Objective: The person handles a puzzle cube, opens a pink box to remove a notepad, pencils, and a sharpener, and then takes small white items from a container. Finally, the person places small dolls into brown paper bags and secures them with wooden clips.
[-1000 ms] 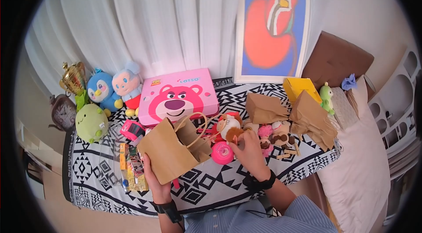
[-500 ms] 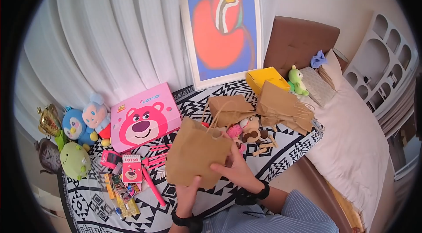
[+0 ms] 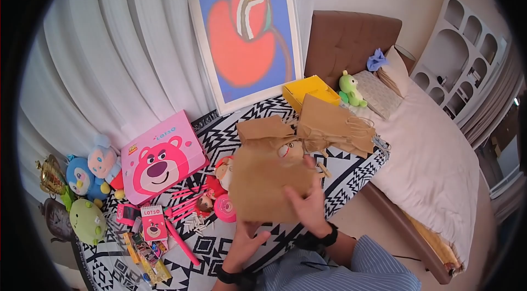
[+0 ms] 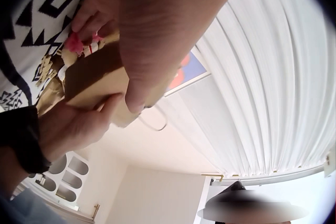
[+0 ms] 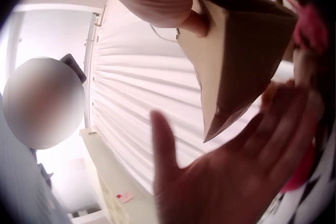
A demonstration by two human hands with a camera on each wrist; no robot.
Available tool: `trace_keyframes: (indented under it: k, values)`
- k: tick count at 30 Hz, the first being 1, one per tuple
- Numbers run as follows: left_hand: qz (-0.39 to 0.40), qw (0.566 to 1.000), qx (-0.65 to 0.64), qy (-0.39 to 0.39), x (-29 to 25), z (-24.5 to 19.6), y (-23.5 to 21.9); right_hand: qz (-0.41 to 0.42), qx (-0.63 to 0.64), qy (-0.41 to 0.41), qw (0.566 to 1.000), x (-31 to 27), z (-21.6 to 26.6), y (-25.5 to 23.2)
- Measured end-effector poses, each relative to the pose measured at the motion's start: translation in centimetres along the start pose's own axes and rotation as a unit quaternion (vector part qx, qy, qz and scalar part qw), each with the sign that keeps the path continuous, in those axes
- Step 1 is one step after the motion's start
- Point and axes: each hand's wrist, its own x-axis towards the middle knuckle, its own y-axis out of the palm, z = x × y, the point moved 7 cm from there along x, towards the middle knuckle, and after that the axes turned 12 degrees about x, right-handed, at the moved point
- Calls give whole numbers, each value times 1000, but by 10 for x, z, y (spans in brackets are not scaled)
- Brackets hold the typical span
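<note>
A brown paper bag [image 3: 263,186] is held above the patterned cloth, one broad face toward me. My right hand [image 3: 310,206] grips its right side, thumb across the front face and the other fingers mostly hidden behind. Under the bag's lower left edge is my left hand [image 3: 245,246], its thumb spread away. The right wrist view shows the left hand [image 5: 226,176] with straight, spread fingers beside the bag [image 5: 244,56]. Just left of the bag lie a red-clothed doll [image 3: 222,173] and a round pink case [image 3: 225,208].
More paper bags [image 3: 335,126] lie behind, near a yellow box [image 3: 310,90]. A pink bear box [image 3: 164,159] stands at the back left, with plush toys [image 3: 88,222] beside it. Pink pens, a notepad [image 3: 153,224] and small packets cover the left front. A bed [image 3: 422,181] adjoins on the right.
My view has turned right. The right hand has gone from among the toys to the bag's right side. The bag has turned its broad face toward me, and the left hand has loosened beneath it.
</note>
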Motion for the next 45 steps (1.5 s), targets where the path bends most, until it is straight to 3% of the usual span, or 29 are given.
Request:
trace_keyframes:
  k: [1,2,5,7,8,10,12,15,16,17,18,19,20,23,25,28,30,32,34,39,43,45]
  values:
    - [3,995,-87,47,1,-7,1,-58,-67,-58,994,3,2,-25]
    - [2,995,-89,45,1,-7,-3,-120,-37,-28,992,7,21,-40]
    - [95,994,-57,-21,-5,-6,-15,-287,-135,-136,939,11,37,-135]
    - [99,994,-44,-30,-7,-5,-24,-362,-66,-167,915,3,47,-179]
    - [107,993,-29,-40,-9,-2,-25,-359,-68,-164,916,1,47,-189]
    - [101,994,-26,-43,-9,-1,-27,-447,-68,-138,881,-13,42,-217]
    - [86,995,-24,-50,-10,0,-27,-440,-99,-104,887,-20,14,-246]
    - [113,993,8,-35,-10,4,-22,-443,-289,-74,846,-22,-10,-270]
    - [80,996,7,-38,-9,7,-26,-462,-334,-81,817,-20,-14,-283]
    - [103,994,30,-29,-8,7,-22,-427,-350,-96,829,-11,-16,-297]
    - [126,990,54,-23,-10,7,-20,-387,-275,-108,873,0,-19,-303]
    - [129,989,62,-28,-11,9,-20,-355,-163,-33,920,7,-13,-283]
    - [136,988,71,-32,-11,9,-20,-348,1,45,936,12,-37,-303]
    - [125,989,69,-32,-12,10,-25,-320,10,114,941,18,-30,-273]
    - [127,987,73,-62,-15,8,-26,-453,-93,67,884,7,-22,-266]
    - [111,991,52,-47,-17,18,-28,-369,-114,54,921,18,-30,-256]
    - [104,992,61,-39,-18,17,-30,-364,-127,67,920,18,-27,-247]
    - [113,990,71,-48,-19,17,-31,-319,25,132,938,21,-19,-218]
    - [110,990,73,-48,-21,14,-35,-329,34,124,936,22,-13,-205]
    - [80,993,80,-41,-25,14,-47,-381,-25,18,924,12,-7,-227]
    - [22,998,46,-33,-25,23,-55,-324,11,-20,946,6,-2,-216]
    - [-1,999,10,-46,-24,27,-59,-496,-104,-47,861,-13,26,-208]
